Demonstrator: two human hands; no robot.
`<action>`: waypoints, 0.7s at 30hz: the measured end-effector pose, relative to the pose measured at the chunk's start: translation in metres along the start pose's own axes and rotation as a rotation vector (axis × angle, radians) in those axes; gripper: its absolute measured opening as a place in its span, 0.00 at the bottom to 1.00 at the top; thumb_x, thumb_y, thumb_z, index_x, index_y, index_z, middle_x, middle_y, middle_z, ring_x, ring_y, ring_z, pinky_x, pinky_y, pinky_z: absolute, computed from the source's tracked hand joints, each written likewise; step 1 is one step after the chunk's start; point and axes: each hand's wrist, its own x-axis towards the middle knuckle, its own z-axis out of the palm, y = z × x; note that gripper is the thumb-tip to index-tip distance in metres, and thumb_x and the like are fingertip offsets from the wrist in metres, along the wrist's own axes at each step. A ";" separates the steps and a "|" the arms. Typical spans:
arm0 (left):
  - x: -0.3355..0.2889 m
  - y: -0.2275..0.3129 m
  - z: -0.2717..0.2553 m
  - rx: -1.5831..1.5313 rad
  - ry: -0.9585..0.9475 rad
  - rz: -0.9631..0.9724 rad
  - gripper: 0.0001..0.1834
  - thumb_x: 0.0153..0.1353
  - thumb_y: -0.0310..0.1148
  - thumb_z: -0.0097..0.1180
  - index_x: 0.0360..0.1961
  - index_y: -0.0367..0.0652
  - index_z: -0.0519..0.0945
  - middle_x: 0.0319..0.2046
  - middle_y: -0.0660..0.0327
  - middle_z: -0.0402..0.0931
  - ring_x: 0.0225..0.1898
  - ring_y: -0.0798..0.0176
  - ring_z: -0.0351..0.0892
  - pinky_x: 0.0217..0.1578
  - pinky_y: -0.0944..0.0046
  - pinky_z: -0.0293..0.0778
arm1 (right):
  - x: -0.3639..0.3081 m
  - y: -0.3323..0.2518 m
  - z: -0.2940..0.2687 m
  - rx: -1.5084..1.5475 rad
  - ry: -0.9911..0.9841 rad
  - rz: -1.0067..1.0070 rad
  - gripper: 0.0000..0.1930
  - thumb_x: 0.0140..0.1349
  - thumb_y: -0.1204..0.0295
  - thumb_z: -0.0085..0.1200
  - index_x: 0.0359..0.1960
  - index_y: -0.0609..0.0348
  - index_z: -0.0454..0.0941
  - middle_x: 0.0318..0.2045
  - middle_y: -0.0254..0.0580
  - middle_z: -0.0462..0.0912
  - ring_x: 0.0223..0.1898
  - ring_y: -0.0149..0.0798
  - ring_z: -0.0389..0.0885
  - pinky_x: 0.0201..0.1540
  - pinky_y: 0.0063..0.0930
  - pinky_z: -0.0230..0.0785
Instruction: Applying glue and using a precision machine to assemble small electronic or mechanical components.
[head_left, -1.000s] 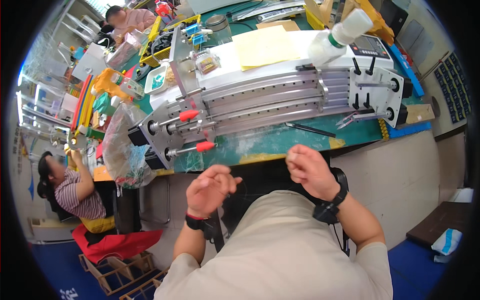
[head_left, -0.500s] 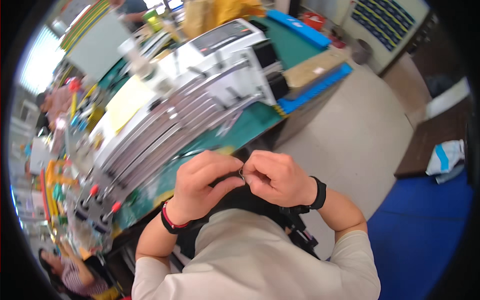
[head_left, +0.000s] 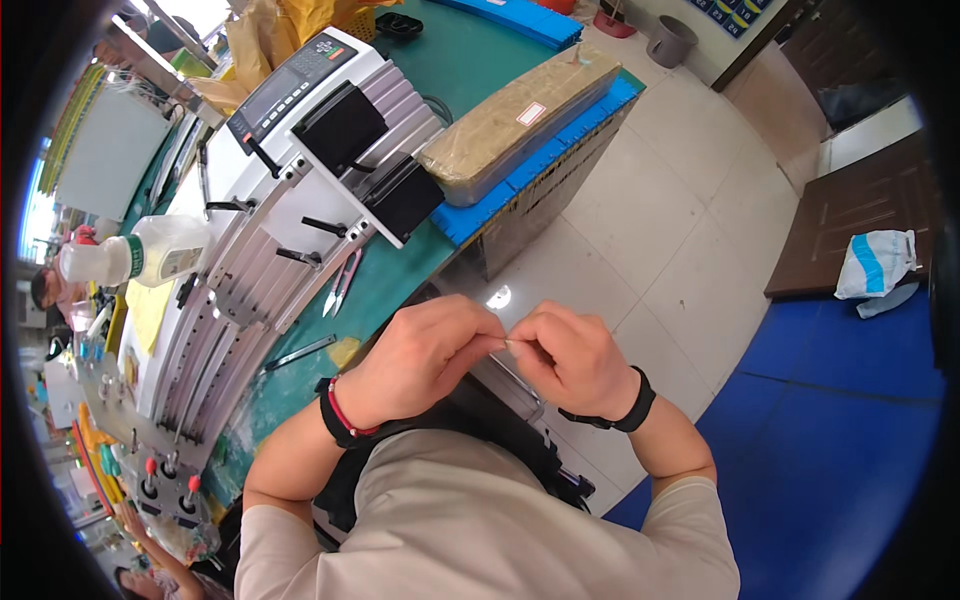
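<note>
Yellowish and thin, a tiny sliver (head_left: 508, 343) sits near the middle of the view, mostly hidden by fingertips, so its full shape and material cannot be told. The left hand (head_left: 425, 357) pinches it from nine o'clock, thumb and forefinger pressed together; the right hand (head_left: 575, 362) does likewise from three. On the green tabletop (head_left: 408, 275), snips (head_left: 345, 284) lie at ten o'clock from the left hand, a dark slim tool (head_left: 303, 353) at nine.
</note>
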 end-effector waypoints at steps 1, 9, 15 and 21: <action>0.000 -0.003 0.001 0.000 -0.011 -0.028 0.06 0.65 0.21 0.70 0.42 0.37 0.86 0.37 0.55 0.86 0.37 0.50 0.87 0.39 0.57 0.81 | 0.001 0.004 0.001 -0.082 0.018 -0.061 0.05 0.67 0.80 0.65 0.40 0.62 0.81 0.29 0.43 0.81 0.26 0.43 0.81 0.28 0.36 0.74; 0.000 -0.013 0.000 0.014 0.074 -0.167 0.06 0.66 0.20 0.68 0.43 0.35 0.86 0.38 0.51 0.87 0.38 0.47 0.88 0.40 0.56 0.83 | 0.010 0.030 0.019 0.113 0.053 0.094 0.04 0.67 0.78 0.68 0.40 0.62 0.85 0.29 0.44 0.82 0.26 0.46 0.82 0.30 0.38 0.74; -0.002 -0.016 -0.002 0.096 0.127 -0.126 0.07 0.66 0.20 0.68 0.44 0.35 0.87 0.37 0.50 0.88 0.37 0.46 0.89 0.39 0.56 0.84 | 0.019 0.033 0.031 0.060 0.090 0.067 0.04 0.66 0.80 0.69 0.39 0.63 0.85 0.30 0.46 0.85 0.28 0.47 0.85 0.31 0.37 0.76; -0.005 -0.022 -0.002 0.100 0.131 -0.198 0.06 0.67 0.21 0.67 0.44 0.36 0.89 0.36 0.50 0.88 0.37 0.48 0.90 0.39 0.57 0.85 | 0.020 0.040 0.038 -0.046 0.175 -0.053 0.06 0.63 0.81 0.71 0.39 0.66 0.85 0.34 0.48 0.88 0.30 0.49 0.88 0.31 0.36 0.79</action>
